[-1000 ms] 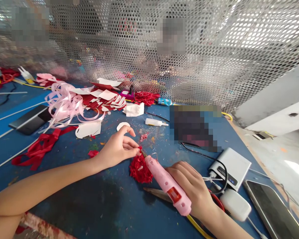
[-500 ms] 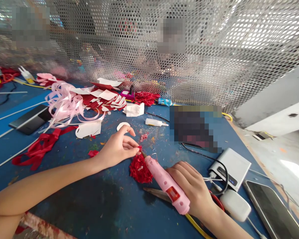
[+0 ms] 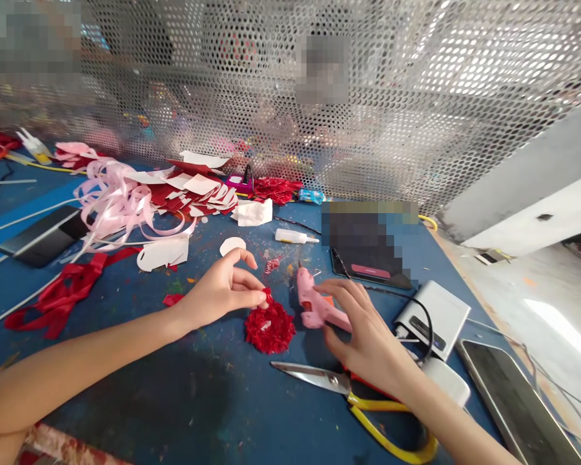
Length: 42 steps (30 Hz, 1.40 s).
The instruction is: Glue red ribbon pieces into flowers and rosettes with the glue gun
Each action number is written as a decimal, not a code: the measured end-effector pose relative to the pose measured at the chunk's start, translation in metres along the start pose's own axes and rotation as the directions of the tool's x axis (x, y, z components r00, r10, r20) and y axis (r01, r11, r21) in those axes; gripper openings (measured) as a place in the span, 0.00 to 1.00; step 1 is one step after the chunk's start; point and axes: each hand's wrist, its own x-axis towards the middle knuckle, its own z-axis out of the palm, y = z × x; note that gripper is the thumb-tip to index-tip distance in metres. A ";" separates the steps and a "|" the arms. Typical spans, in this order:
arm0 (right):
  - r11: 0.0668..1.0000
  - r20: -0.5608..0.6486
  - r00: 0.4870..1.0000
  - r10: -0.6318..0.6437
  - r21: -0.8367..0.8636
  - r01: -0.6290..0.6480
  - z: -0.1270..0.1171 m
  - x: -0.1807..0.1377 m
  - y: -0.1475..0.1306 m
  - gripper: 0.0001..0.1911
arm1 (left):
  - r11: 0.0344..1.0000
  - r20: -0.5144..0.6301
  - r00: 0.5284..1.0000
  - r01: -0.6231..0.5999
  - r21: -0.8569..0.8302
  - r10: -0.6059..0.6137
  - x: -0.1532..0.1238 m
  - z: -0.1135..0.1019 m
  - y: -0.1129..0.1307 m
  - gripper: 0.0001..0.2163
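My left hand (image 3: 223, 290) pinches a small bit of red ribbon (image 3: 267, 295) at the top edge of a round red ruffled ribbon flower (image 3: 270, 327), which lies on the blue table with a pale spot at its middle. A pink glue gun (image 3: 310, 300) rests to the right of the flower, nozzle pointing away from me. Over its handle is my right hand (image 3: 363, 329), fingers spread and loosely curved; whether they still touch the handle is hard to see. Scissors with yellow handles (image 3: 392, 407) lie below, blades toward the left, partly under my right wrist.
Pink ribbon (image 3: 121, 200) and red-and-white cut pieces (image 3: 198, 187) heap at the back left. A white glue bottle (image 3: 293, 236) lies behind the gun. At right are a white power bank (image 3: 436, 316) and a phone (image 3: 518, 394). Perforated metal mesh (image 3: 271, 97) walls the far edge.
My right hand has lowered the glue gun from beside the flower onto the table and loosened its fingers. The scissors show more fully. My left hand keeps its pinch at the flower's edge.
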 end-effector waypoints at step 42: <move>0.824 0.006 0.978 0.207 0.539 -0.177 0.012 -0.005 -0.050 0.06 | 0.904 0.154 0.961 -0.268 0.332 0.228 -0.025 0.030 -0.019 0.15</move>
